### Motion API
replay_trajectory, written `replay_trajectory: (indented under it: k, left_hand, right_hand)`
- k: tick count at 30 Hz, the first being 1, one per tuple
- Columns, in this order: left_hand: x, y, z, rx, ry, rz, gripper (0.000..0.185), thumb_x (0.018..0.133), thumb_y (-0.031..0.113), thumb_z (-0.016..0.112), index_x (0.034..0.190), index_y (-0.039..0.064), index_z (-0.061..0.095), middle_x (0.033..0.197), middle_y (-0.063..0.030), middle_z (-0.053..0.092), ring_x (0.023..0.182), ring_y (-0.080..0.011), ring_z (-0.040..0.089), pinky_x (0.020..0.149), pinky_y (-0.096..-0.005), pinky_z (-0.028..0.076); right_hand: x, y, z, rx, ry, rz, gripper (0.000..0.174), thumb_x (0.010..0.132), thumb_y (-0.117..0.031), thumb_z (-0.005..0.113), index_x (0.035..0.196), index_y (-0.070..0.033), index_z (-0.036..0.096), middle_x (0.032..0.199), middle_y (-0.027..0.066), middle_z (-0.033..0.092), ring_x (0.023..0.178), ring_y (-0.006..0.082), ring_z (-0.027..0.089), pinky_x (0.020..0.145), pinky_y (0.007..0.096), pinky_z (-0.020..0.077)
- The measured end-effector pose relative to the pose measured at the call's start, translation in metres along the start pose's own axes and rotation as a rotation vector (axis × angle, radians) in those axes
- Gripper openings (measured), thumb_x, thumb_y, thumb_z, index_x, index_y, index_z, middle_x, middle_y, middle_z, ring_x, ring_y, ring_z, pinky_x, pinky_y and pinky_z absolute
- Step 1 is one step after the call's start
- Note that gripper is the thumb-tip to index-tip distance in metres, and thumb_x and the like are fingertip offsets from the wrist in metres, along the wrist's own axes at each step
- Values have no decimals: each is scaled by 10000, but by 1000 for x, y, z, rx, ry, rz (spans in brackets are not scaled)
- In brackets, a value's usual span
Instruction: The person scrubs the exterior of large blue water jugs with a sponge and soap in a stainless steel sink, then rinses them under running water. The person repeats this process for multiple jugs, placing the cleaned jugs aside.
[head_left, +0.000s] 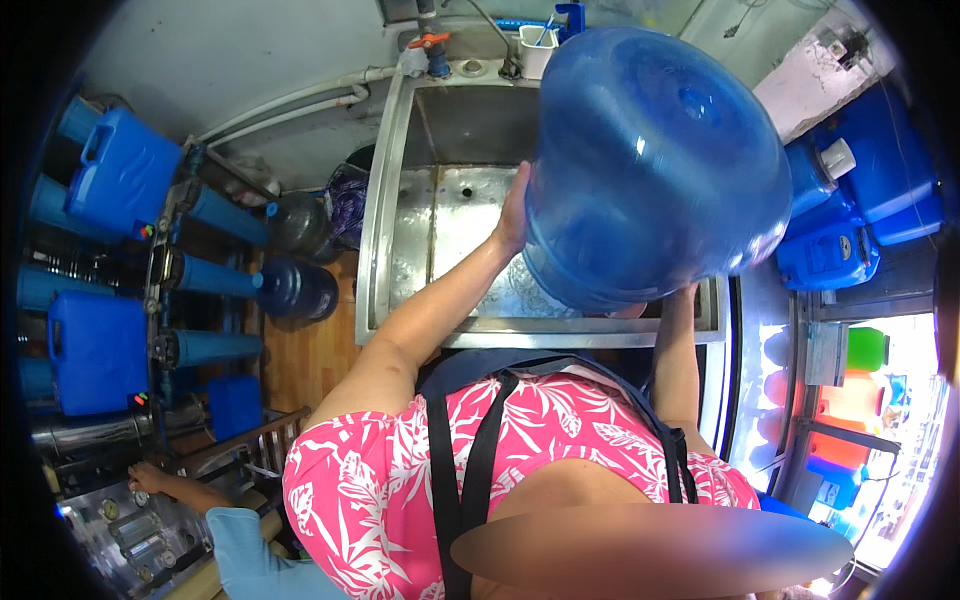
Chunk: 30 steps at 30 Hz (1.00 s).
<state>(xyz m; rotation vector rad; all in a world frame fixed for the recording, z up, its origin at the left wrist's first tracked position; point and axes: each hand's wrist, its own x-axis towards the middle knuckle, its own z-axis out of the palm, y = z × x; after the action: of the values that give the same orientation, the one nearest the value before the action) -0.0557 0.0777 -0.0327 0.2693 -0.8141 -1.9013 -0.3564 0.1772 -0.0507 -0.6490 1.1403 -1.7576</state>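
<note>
A large blue water jug (645, 165) is held up over the right part of a stainless steel sink (375, 225), tilted with its round base up and toward the right. My left hand (515, 208) rests flat against the jug's left side. On the lower right, my right forearm reaches up under the jug; most of my right hand (681, 292) is hidden by it, so its grip cannot be made out. The jug's neck is hidden too. Below the jug, the sink's bottom looks wet and shiny.
A pipe with an orange-handled valve (430, 40) and a white cup (537, 51) stand behind the sink. Blue filter housings (217, 275) and jugs (297, 289) are at left. A co-worker's arm (180, 491) reaches to a gauge panel (135, 532). Blue containers (829, 255) sit at right.
</note>
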Motion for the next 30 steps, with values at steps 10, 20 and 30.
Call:
replay_trajectory:
  k: [10,20,30]
  left_hand:
    - [10,41,-45,259,149,45,623,1062,518,406,1452,37,475,1381,-92,566,1241,-206,557,1091,-359,427]
    - [16,95,10,72,100,-84,490,1090,416,360,1392,68,527,1329,-65,604,1235,-205,558,1065,-365,452]
    - [27,96,7,15,121,-83,526,1083,500,359,1400,108,506,1330,-85,592,1190,-238,609,984,-383,521]
  right_hand:
    - [-16,35,82,-239,-112,-213,626,1052,-534,432,1419,-32,504,1316,91,611,1148,196,601,984,358,488]
    - [-4,-12,108,-320,-56,-400,591,1057,-517,445,1408,-45,502,1292,91,608,1146,186,596,965,355,501]
    - [-4,-8,105,-138,46,-250,506,1096,-459,369,1399,-75,500,1222,57,610,1086,186,603,926,325,517]
